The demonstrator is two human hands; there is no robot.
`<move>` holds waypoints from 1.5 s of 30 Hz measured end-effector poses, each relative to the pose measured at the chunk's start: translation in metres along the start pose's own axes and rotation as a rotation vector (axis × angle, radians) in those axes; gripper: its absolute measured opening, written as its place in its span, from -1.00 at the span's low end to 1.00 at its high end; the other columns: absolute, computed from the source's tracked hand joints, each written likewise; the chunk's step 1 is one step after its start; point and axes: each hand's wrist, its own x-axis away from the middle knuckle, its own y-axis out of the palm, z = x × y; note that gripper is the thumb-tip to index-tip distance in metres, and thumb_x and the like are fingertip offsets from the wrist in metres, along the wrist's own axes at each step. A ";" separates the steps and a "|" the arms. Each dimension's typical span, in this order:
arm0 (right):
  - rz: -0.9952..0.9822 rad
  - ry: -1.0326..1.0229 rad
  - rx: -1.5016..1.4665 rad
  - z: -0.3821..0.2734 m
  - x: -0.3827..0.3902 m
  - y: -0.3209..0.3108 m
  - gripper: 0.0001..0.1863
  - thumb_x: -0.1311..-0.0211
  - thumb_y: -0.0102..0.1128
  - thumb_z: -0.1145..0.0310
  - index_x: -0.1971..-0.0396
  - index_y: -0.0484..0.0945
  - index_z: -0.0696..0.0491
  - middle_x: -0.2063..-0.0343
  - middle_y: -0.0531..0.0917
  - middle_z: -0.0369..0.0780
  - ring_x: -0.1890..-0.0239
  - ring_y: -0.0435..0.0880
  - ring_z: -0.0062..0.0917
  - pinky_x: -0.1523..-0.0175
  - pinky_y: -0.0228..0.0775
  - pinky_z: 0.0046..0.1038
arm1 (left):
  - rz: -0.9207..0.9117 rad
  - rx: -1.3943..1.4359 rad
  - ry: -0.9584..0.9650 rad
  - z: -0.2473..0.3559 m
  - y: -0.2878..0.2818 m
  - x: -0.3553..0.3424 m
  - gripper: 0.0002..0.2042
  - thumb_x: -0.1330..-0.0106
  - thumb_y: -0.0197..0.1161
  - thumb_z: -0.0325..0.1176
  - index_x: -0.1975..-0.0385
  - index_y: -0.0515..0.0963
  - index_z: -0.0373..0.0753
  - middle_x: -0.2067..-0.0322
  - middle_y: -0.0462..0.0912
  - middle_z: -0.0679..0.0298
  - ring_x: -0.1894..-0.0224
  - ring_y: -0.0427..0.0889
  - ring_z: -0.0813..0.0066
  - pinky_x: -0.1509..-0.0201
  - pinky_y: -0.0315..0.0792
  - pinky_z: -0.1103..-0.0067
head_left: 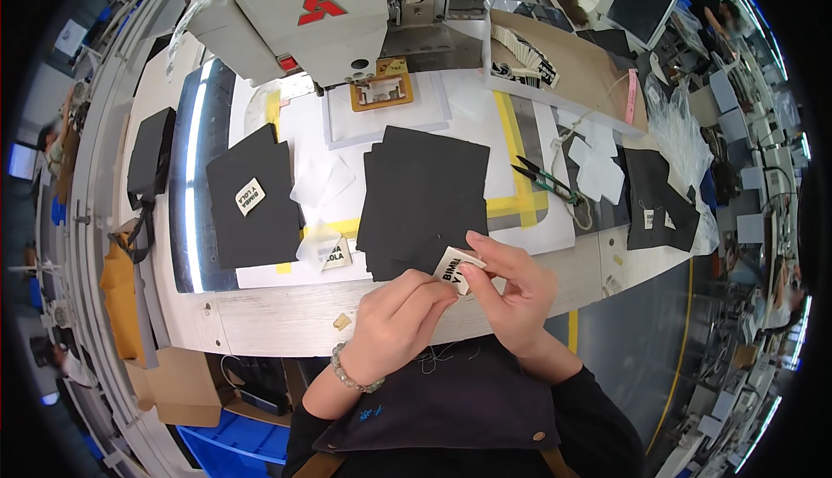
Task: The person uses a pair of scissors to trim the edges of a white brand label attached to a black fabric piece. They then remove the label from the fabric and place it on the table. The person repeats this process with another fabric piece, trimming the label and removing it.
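Close to the table's front edge, a small cream fabric label [453, 263] with dark lettering is held between my two hands. My right hand [518, 292] pinches its right side between thumb and fingers. The closed fingertips of my left hand [394, 315] meet its lower left edge; part of the label is hidden behind the fingers. Just beyond lies a stack of black fabric pieces [425, 192]. Further left are more black fabric pieces [221, 235], with a similar label [250, 197] on top. Another label [336, 256] lies partly under a translucent white scrap [317, 244].
An industrial sewing machine [251, 23] stands at the back, its clamp frame [381, 94] above the white work plate. Green-handled scissors [550, 182] lie on the right. A cardboard box [598, 88] holds a label roll. Black fabric with small labels [646, 175] sits at far right.
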 end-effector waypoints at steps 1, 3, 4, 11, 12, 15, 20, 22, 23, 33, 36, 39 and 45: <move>0.007 -0.002 0.000 0.001 0.000 0.001 -0.68 -0.05 0.28 0.65 0.13 0.59 0.18 0.24 0.71 -0.19 0.51 0.62 -0.73 0.44 0.43 -0.69 | -0.026 0.024 -0.024 0.001 -0.001 0.001 -0.84 -0.03 0.32 -0.59 0.40 0.52 -0.27 0.50 0.53 0.25 0.56 0.54 0.37 0.55 0.40 0.55; 0.011 0.010 -0.007 0.002 -0.001 0.001 -0.67 -0.05 0.28 0.66 0.12 0.59 0.18 0.23 0.70 -0.19 0.50 0.62 -0.73 0.44 0.43 -0.69 | -0.174 0.118 -0.023 0.002 -0.008 0.004 -0.86 -0.06 0.27 -0.60 0.42 0.49 -0.26 0.48 0.51 0.26 0.57 0.52 0.36 0.54 0.40 0.54; 0.009 0.023 -0.014 0.002 -0.001 0.000 -0.67 -0.05 0.28 0.66 0.12 0.59 0.18 0.23 0.70 -0.19 0.50 0.62 -0.73 0.44 0.43 -0.69 | -0.248 0.165 -0.022 0.002 -0.011 0.005 -0.87 -0.07 0.25 -0.60 0.42 0.48 -0.26 0.48 0.50 0.26 0.57 0.52 0.36 0.54 0.40 0.54; 0.010 0.028 -0.033 0.000 -0.001 0.000 -0.63 -0.04 0.27 0.66 0.07 0.57 0.17 0.30 0.70 -0.21 0.52 0.60 -0.75 0.44 0.42 -0.70 | -0.316 0.217 0.108 0.002 -0.022 0.013 -0.76 0.05 0.49 -0.41 0.51 0.50 -0.20 0.54 0.51 0.32 0.62 0.49 0.51 0.62 0.32 0.64; -0.009 0.028 -0.022 0.000 -0.001 0.000 -0.62 -0.04 0.27 0.67 0.07 0.57 0.17 0.32 0.70 -0.22 0.52 0.59 -0.76 0.44 0.42 -0.70 | -0.117 0.174 0.144 -0.001 -0.015 0.012 -0.71 0.12 0.56 -0.35 0.49 0.53 -0.21 0.53 0.52 0.31 0.65 0.48 0.53 0.65 0.30 0.65; -0.044 0.023 -0.004 -0.002 0.000 -0.001 -0.60 -0.04 0.27 0.67 0.05 0.56 0.16 0.39 0.70 -0.23 0.54 0.58 -0.77 0.45 0.40 -0.71 | -0.034 -0.005 -0.004 0.009 -0.014 0.002 -0.78 0.04 0.46 -0.45 0.43 0.53 -0.26 0.51 0.52 0.28 0.58 0.52 0.44 0.57 0.39 0.59; -0.029 0.019 0.000 -0.002 -0.001 0.000 -0.58 -0.03 0.27 0.68 0.04 0.56 0.15 0.43 0.70 -0.25 0.56 0.56 -0.78 0.47 0.38 -0.71 | -0.074 0.003 0.109 -0.003 -0.003 0.004 -0.82 -0.03 0.40 -0.40 0.42 0.54 -0.25 0.53 0.50 0.29 0.57 0.53 0.41 0.53 0.42 0.55; -0.019 0.016 -0.006 0.002 0.000 0.000 -0.57 -0.02 0.28 0.67 0.03 0.56 0.13 0.42 0.69 -0.24 0.55 0.56 -0.78 0.48 0.37 -0.72 | -0.185 0.098 0.116 -0.002 -0.009 0.008 -0.84 -0.08 0.38 -0.34 0.48 0.54 -0.24 0.55 0.49 0.31 0.58 0.52 0.40 0.54 0.41 0.53; -0.015 0.015 -0.009 0.004 0.000 0.000 -0.56 -0.02 0.28 0.67 0.02 0.56 0.12 0.41 0.69 -0.24 0.55 0.56 -0.78 0.48 0.36 -0.72 | -0.332 0.157 0.124 -0.003 -0.013 0.008 -0.81 -0.08 0.38 -0.30 0.53 0.52 -0.23 0.57 0.48 0.32 0.59 0.51 0.40 0.55 0.39 0.53; -0.583 0.117 -0.308 0.004 -0.002 -0.018 -0.45 0.01 0.40 0.51 -0.03 0.39 0.10 0.47 0.68 -0.38 0.50 0.52 -0.75 0.44 0.21 -0.69 | -0.006 0.216 -0.007 -0.012 -0.040 -0.004 -0.82 0.01 0.44 -0.42 0.41 0.62 -0.27 0.51 0.55 0.29 0.53 0.50 0.44 0.52 0.34 0.61; -0.658 0.222 -0.444 0.004 -0.003 -0.019 -0.30 -0.01 0.38 0.52 -0.16 0.21 0.10 0.54 0.65 -0.38 0.52 0.49 -0.78 0.46 0.15 -0.70 | -0.166 0.309 0.035 -0.013 -0.034 -0.007 -0.75 -0.02 0.37 -0.53 0.24 0.62 -0.28 0.40 0.56 0.26 0.42 0.52 0.41 0.41 0.40 0.57; -0.695 0.259 -0.442 0.003 -0.005 -0.019 -0.29 -0.04 0.36 0.53 -0.18 0.17 0.10 0.60 0.61 -0.37 0.54 0.46 -0.80 0.45 0.14 -0.70 | -0.221 0.345 0.057 -0.014 -0.031 -0.006 -0.74 -0.04 0.36 -0.53 0.22 0.62 -0.27 0.39 0.56 0.27 0.40 0.53 0.39 0.35 0.42 0.54; -0.709 0.375 -0.504 0.001 -0.006 -0.018 -0.28 -0.05 0.35 0.53 -0.19 0.15 0.11 0.61 0.60 -0.36 0.56 0.44 -0.81 0.45 0.14 -0.70 | -0.203 0.305 0.116 -0.016 -0.025 -0.005 -0.82 -0.01 0.36 -0.55 0.36 0.60 -0.27 0.44 0.55 0.28 0.47 0.54 0.37 0.47 0.41 0.56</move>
